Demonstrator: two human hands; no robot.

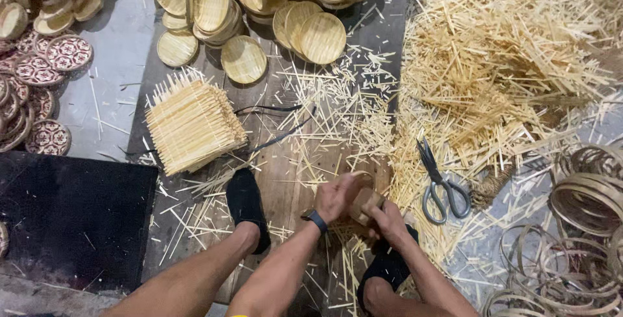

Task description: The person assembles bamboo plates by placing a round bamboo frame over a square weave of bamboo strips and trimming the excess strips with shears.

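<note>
My left hand [335, 196] and my right hand [384, 216] are both closed on a small round woven bamboo piece [363, 201], held low over the wooden board [285, 174] between my feet. The left wrist carries a dark band. Much of the piece is hidden by my fingers. Black socks cover both feet, the left foot [245, 201] flat on the board and the right foot [388, 264] under my right forearm. Grey scissors [440, 184] lie shut just right of my hands, on scattered bamboo strips.
A stack of square woven bamboo mats [191, 124] sits upper left of my hands. Round woven trays [244, 59] pile up along the top. Patterned round plates [50, 64] lie far left, a loose strip heap [506, 57] at right, bamboo rings [584, 194] lower right, a black mat [71, 213] left.
</note>
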